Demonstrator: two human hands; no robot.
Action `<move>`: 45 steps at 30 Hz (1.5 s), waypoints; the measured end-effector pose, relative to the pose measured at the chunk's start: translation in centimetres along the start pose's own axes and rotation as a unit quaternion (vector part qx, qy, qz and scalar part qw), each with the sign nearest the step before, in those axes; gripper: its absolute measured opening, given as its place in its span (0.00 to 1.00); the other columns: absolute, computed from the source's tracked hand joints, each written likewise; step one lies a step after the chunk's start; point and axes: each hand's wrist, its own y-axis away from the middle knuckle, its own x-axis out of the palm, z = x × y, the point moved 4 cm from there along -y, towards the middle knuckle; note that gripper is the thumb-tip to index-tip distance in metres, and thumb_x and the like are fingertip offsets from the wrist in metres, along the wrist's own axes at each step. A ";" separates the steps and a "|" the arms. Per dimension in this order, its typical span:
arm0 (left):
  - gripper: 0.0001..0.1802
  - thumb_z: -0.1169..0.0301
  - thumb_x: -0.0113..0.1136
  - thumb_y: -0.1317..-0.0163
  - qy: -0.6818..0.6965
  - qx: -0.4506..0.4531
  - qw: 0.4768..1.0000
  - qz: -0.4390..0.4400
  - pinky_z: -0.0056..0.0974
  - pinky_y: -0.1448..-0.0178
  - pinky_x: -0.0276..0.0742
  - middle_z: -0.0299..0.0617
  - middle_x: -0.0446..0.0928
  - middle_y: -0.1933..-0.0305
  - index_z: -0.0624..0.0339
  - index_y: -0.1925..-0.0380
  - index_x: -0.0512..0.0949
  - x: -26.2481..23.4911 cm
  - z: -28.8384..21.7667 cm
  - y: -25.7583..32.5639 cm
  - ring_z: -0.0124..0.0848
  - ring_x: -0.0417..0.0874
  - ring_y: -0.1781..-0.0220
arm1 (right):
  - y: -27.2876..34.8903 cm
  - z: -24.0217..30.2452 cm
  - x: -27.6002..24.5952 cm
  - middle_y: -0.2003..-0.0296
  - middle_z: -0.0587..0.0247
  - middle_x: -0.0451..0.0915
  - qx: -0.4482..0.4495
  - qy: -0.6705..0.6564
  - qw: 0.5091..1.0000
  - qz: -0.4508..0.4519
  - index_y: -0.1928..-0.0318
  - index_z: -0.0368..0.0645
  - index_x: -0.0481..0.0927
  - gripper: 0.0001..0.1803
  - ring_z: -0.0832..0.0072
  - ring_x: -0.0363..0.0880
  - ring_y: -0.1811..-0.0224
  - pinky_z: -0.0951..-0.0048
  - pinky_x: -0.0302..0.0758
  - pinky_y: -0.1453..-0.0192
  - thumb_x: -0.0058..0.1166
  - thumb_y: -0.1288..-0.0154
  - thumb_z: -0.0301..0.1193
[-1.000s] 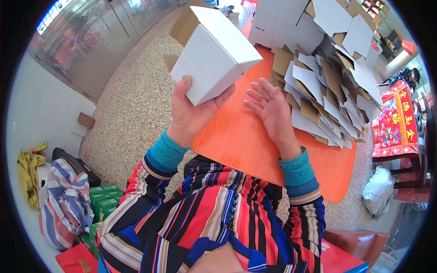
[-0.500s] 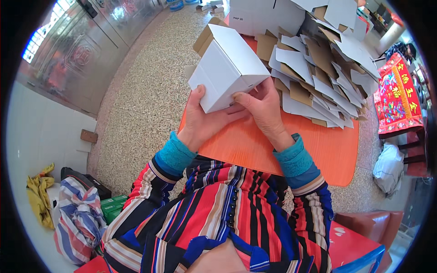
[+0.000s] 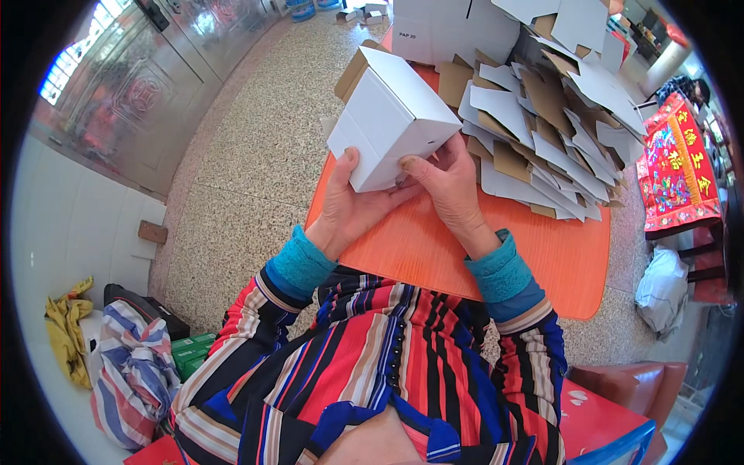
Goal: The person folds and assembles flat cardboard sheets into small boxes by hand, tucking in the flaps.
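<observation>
A white cardboard box (image 3: 387,116) is held tilted above the near left part of the orange table. Its far end has brown-lined flaps standing out, while the end facing me is closed. My left hand (image 3: 353,198) grips the lower left side, thumb on the white face and the other fingers underneath. My right hand (image 3: 446,178) holds the near right corner, its thumb on the closed end and its fingers curled round the edge. The fingers beneath the box are partly hidden.
Right of the box, a heap of flat white and brown cardboard blanks (image 3: 535,132) covers much of the orange table (image 3: 558,263). A large white carton (image 3: 457,31) stands behind. Bags (image 3: 136,372) lie by the left wall.
The box has shifted very slightly to the right and turned a little in my hands. Both hands keep their hold on it.
</observation>
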 end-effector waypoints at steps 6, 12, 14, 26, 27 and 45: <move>0.46 0.51 0.58 0.40 -0.002 0.002 1.000 0.012 0.61 0.28 0.59 0.55 0.60 0.33 0.51 0.29 0.46 0.3 0.1 0.0 0.52 0.66 0.33 | 0.1 0.0 0.1 0.45 0.51 0.73 -0.014 0.012 1.000 0.011 0.37 0.39 0.64 0.37 0.63 0.74 0.44 0.65 0.73 0.40 0.66 0.47 0.24; 0.46 0.50 0.57 0.40 -0.024 0.013 0.999 0.017 0.61 0.28 0.59 0.55 0.59 0.33 0.50 0.29 0.45 0.4 -0.1 0.1 0.51 0.66 0.33 | 0.0 -0.4 0.2 0.44 0.51 0.73 -0.028 0.027 0.999 0.019 0.36 0.38 0.63 0.37 0.63 0.73 0.44 0.64 0.72 0.39 0.65 0.46 0.23; 0.45 0.49 0.57 0.39 -0.004 0.011 1.000 0.015 0.60 0.30 0.63 0.55 0.61 0.34 0.51 0.29 0.46 0.4 -0.1 0.0 0.51 0.67 0.34 | 0.0 -0.4 0.2 0.44 0.51 0.72 -0.021 0.023 0.999 0.024 0.36 0.38 0.63 0.36 0.62 0.73 0.44 0.64 0.72 0.39 0.64 0.46 0.24; 0.42 0.50 0.56 0.38 -0.011 0.058 0.998 -0.021 0.50 0.40 0.76 0.56 0.69 0.40 0.58 0.31 0.51 -0.7 -1.0 0.1 0.47 0.75 0.41 | -0.3 -1.2 0.2 0.44 0.51 0.71 -0.038 0.108 0.993 0.001 0.37 0.37 0.64 0.35 0.64 0.74 0.45 0.67 0.73 0.41 0.65 0.45 0.27; 0.42 0.50 0.56 0.38 -0.011 0.058 0.998 -0.022 0.50 0.40 0.76 0.56 0.69 0.40 0.58 0.31 0.51 -0.7 -0.9 0.1 0.47 0.75 0.41 | -0.2 -1.1 0.2 0.44 0.51 0.71 -0.038 0.109 0.993 0.002 0.37 0.37 0.64 0.35 0.64 0.74 0.45 0.67 0.73 0.41 0.65 0.45 0.27; 0.35 0.70 0.57 0.44 -0.101 0.108 0.988 -0.041 0.50 0.36 0.70 0.53 0.72 0.40 0.59 0.34 0.59 -0.3 -0.8 0.7 0.47 0.76 0.43 | 0.2 -1.2 -0.1 0.66 0.63 0.79 -0.050 0.097 0.993 -0.052 0.52 0.35 0.78 0.15 0.79 0.74 0.66 0.79 0.74 0.58 0.59 0.40 0.22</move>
